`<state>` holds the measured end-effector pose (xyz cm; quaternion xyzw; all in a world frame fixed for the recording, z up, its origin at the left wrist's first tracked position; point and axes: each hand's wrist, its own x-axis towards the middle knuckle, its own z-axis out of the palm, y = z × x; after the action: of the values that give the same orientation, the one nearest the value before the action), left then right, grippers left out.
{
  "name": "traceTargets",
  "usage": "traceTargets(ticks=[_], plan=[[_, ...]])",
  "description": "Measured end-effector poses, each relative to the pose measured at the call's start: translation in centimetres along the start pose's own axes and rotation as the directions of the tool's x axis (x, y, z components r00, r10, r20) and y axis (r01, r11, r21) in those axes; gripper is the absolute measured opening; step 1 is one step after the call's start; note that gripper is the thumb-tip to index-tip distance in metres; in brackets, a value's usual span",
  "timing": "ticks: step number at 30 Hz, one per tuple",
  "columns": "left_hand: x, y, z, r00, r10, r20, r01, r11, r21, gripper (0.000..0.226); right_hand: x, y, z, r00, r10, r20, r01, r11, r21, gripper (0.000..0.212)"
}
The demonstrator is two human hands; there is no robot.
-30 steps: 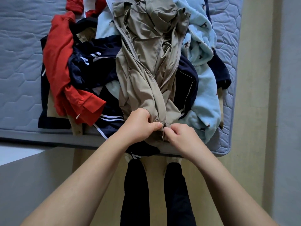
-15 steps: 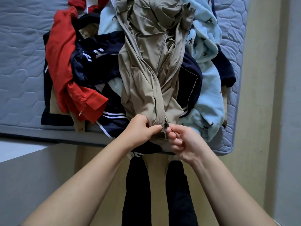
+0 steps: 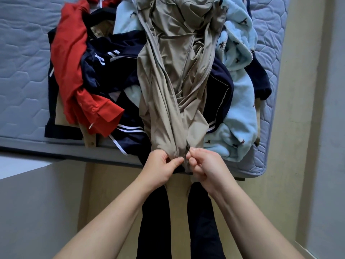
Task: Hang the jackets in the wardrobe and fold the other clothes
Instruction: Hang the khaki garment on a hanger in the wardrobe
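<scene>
Grey-blue quilted mattress (image 3: 22,71) across the top of the view, pale floor (image 3: 295,146) below it and to its right. Clothes heap on the mattress, left to right:
- red shirt (image 3: 71,58) draped down the left side, cuff near the mattress edge; a tan garment (image 3: 89,140) pokes out from under it
- navy track jacket with white stripes (image 3: 115,75) bunched beside the red shirt, partly under it
- beige zip jacket (image 3: 168,90) on top of the heap, mid-frame, running from the top of the view down to the near edge; front open, zip tape visible along both sides
- light blue fleece with small animal print (image 3: 239,113) on the right, touching the beige jacket and reaching toward the mattress corner

My left hand (image 3: 160,165) pinches the beige jacket's bottom hem just left of the zip, thumb pressed over curled fingers. My right hand (image 3: 207,169) pinches the hem on the other side, thumb and forefinger right at the dark zip slider (image 3: 187,146). The hands are nearly touching, just past the mattress edge. My legs in dark trousers (image 3: 155,212) are below the hands
</scene>
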<state>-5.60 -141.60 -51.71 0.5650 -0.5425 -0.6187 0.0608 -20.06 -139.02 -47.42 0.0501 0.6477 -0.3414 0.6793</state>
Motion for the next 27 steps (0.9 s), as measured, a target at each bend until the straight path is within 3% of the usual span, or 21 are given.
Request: traceTargets(ticks=[3,8,15,23,25,27], plan=[[-0.8,-2.2,0.4,0.999,-0.031,-0.021,0.033,0.991,0.132,0.021,0.8,-1.4,0.4,1.000,-0.023,0.002,0.023,0.996,0.081,0.030],[0.0,-2.7,-0.5,0.995,-0.086,-0.053,0.090,0.993,0.078,0.017,1.7,-2.7,1.2,0.999,-0.002,0.044,0.003,1.000,-0.028,0.029],[0.3,-3.1,-0.7,0.995,-0.097,-0.019,0.096,0.994,-0.052,0.021,2.1,-2.1,2.2,0.998,-0.031,0.062,0.035,0.998,-0.052,0.028],[1.8,-4.3,-2.4,0.975,-0.220,-0.023,0.216,0.926,0.310,0.036,2.6,-3.1,2.3,0.992,-0.101,0.069,0.098,0.994,0.049,0.027],[2.4,-3.0,-4.1,0.956,-0.292,-0.024,0.262,0.817,0.514,0.043,2.5,-3.6,2.1,0.991,-0.108,0.082,0.106,0.994,0.030,0.028],[2.8,-1.2,-6.0,0.958,-0.266,-0.104,0.268,0.710,0.651,0.060,2.6,-4.3,1.9,0.991,-0.104,0.084,0.103,0.995,0.009,0.028]])
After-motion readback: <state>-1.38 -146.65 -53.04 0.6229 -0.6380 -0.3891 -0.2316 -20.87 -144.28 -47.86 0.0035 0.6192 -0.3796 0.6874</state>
